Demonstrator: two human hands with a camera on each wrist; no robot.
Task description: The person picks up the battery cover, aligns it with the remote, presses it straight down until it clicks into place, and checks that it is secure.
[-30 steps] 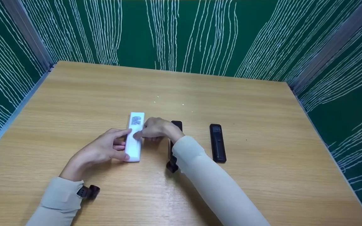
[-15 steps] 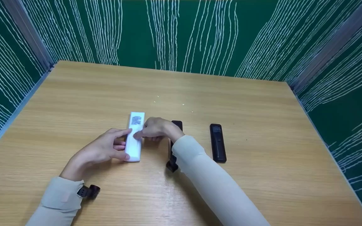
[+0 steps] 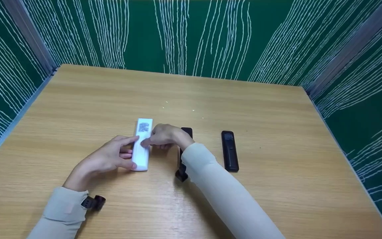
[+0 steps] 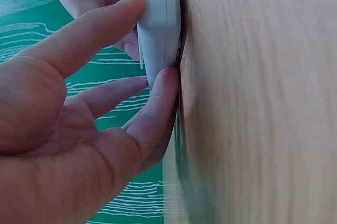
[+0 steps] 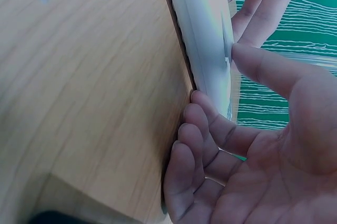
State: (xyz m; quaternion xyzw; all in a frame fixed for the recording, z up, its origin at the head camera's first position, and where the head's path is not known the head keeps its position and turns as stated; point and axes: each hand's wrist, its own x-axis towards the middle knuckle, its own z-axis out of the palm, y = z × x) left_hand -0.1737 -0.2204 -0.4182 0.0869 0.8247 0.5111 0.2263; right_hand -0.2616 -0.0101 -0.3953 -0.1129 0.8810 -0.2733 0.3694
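A white remote control lies back side up on the table, a printed label near its far end. My left hand holds it along the left side, thumb at the near end and fingers farther up. From the right, my right hand has its thumb on the remote's back and its other fingers curled against the side. In the right wrist view, a thin edge of the battery cover stands slightly raised by the thumb. Both wrist views show the remote's button side against the wood.
One black remote control lies to the right. Another black remote control is partly hidden under my right wrist. Small white specks dot the wooden table beyond. Green walls with white lines enclose the table's back and sides.
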